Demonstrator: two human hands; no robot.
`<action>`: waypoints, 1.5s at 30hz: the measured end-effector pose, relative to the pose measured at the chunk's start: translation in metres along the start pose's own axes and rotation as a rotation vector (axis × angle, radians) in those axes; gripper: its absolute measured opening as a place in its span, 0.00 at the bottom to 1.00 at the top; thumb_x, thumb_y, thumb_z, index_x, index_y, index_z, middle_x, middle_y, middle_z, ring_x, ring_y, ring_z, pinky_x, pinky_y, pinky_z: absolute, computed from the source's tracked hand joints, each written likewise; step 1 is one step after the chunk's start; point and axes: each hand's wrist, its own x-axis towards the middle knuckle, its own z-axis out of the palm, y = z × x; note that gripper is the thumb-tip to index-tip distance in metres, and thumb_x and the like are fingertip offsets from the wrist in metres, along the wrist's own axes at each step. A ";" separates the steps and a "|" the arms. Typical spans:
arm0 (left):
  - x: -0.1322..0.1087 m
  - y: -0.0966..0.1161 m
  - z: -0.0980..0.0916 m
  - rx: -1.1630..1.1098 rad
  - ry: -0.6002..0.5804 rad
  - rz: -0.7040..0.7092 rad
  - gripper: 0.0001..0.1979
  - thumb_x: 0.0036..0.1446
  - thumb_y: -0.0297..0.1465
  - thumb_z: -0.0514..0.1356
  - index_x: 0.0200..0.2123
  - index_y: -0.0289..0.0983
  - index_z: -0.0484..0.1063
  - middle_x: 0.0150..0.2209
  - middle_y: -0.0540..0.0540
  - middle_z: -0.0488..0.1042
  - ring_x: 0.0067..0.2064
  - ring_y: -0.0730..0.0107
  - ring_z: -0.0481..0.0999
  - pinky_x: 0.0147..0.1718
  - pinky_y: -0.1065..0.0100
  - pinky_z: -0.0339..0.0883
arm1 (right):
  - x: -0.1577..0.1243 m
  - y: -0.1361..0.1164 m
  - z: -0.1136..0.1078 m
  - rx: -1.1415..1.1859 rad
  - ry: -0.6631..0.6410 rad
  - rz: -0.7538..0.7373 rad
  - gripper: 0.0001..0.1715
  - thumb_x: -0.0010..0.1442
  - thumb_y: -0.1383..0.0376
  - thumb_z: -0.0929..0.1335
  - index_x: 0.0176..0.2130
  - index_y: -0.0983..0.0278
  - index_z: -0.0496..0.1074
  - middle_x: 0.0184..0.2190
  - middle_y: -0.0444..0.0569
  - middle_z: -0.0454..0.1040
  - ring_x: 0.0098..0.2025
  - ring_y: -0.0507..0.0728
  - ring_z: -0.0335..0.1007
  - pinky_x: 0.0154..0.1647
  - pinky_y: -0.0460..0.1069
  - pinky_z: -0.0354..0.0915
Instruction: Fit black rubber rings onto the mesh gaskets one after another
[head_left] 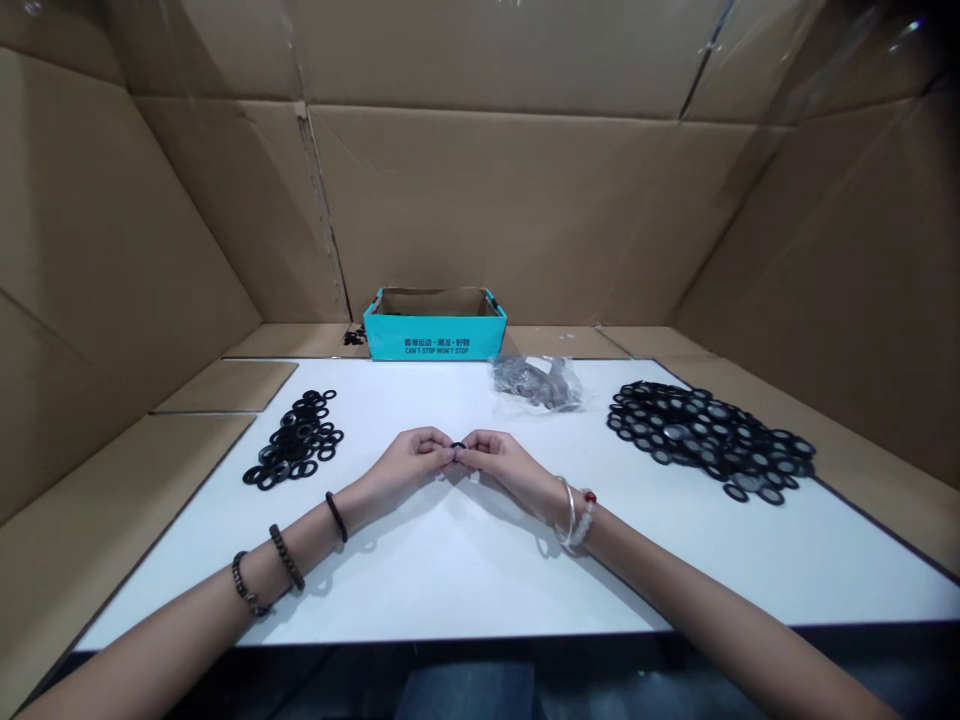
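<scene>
My left hand (pixel 416 455) and my right hand (pixel 499 460) meet over the middle of the white table (pixel 450 570). Between their fingertips they pinch one small black ring (pixel 458 445), each hand closed on its own side of it. Much of the ring is hidden by the fingers. To the left lies a loose pile of black rings (pixel 296 435). A larger pile of black rings (pixel 690 430) spreads on the right, many with greyish, translucent-looking centres.
A turquoise open box (pixel 435 338) stands at the table's back edge, with a few dark pieces (pixel 355 336) beside it. A clear plastic bag (pixel 536 383) with greyish contents lies in front of it. Cardboard walls (pixel 495 200) enclose the back and sides.
</scene>
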 end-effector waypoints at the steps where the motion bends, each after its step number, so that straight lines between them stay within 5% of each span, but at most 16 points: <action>1: 0.000 0.000 0.000 -0.009 -0.004 -0.003 0.13 0.40 0.34 0.66 0.27 0.32 0.69 0.23 0.51 0.70 0.24 0.77 0.66 0.27 0.72 0.57 | 0.000 0.000 0.000 0.005 -0.002 0.005 0.16 0.45 0.57 0.71 0.25 0.66 0.66 0.22 0.43 0.67 0.25 0.49 0.59 0.28 0.45 0.52; 45: 0.001 -0.003 0.000 -0.042 0.035 0.010 0.17 0.37 0.37 0.68 0.25 0.32 0.69 0.17 0.50 0.70 0.20 0.76 0.67 0.23 0.73 0.56 | 0.000 0.004 0.006 -0.002 0.036 -0.006 0.19 0.45 0.53 0.71 0.28 0.66 0.69 0.26 0.47 0.72 0.29 0.53 0.66 0.31 0.47 0.58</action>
